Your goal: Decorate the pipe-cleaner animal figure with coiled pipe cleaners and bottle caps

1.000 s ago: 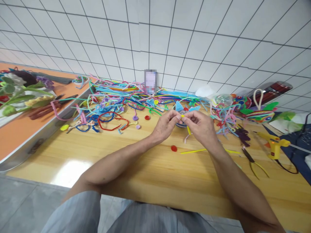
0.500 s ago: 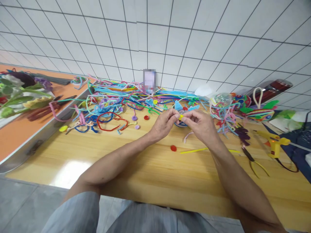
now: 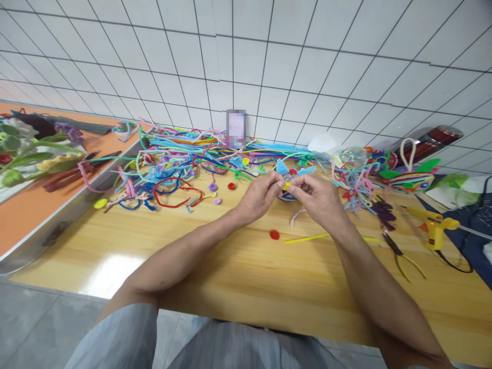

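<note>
A small yellow piece (image 3: 286, 186) is pinched between the fingertips of my left hand (image 3: 261, 197) and my right hand (image 3: 318, 199), which nearly meet above the wooden table (image 3: 230, 266). Behind and below the fingers, a round blue item (image 3: 286, 197) is partly hidden. Light blue pointed pieces (image 3: 283, 166) stand just beyond my hands. On the table nearer to me lie a red disc (image 3: 274, 234) and a yellow strip (image 3: 307, 239), which passes under my right forearm. A pale pink strip (image 3: 296, 217) rests beside my right hand.
Tangled colourful fuzzy stems (image 3: 169, 171) cover the back left. A phone (image 3: 236, 129) leans on the tiled wall. At the right are pliers (image 3: 400, 254), a yellow glue gun (image 3: 435, 228) with its cord, and a dark red cylinder (image 3: 438, 145). An orange surface (image 3: 23, 220) borders the left.
</note>
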`<action>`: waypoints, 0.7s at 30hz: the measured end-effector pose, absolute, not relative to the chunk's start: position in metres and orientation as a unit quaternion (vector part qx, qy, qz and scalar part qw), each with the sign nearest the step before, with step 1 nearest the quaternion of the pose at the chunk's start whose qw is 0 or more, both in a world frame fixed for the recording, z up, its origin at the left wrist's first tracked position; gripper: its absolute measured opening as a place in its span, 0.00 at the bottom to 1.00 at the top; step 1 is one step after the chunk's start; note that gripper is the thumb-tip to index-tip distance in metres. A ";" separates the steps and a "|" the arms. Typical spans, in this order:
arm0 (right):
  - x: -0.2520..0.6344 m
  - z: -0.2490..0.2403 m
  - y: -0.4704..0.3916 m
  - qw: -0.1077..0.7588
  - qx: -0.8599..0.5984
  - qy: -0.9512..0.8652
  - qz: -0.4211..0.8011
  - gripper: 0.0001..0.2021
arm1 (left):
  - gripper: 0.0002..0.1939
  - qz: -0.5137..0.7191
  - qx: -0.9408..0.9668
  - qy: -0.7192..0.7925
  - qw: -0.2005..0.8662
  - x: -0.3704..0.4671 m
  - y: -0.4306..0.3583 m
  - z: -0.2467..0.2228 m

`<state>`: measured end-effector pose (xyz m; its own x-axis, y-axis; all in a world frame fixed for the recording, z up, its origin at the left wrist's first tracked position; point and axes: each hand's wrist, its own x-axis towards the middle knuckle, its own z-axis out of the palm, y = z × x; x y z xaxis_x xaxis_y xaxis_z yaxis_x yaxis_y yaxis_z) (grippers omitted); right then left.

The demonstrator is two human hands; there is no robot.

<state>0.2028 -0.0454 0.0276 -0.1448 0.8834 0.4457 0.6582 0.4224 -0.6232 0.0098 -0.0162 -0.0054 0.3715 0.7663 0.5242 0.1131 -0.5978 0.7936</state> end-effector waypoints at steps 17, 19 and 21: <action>0.201 0.027 -0.046 0.402 -0.527 -0.737 0.135 0.10 | 0.11 0.475 0.723 0.262 0.428 0.012 -0.013 -0.008; 0.202 0.024 -0.045 0.409 -0.533 -0.726 0.145 0.11 | 0.14 0.477 0.704 0.262 0.457 0.013 -0.014 -0.011; 0.202 0.022 -0.044 0.409 -0.537 -0.724 0.143 0.12 | 0.15 0.470 0.701 0.261 0.469 0.014 -0.013 -0.012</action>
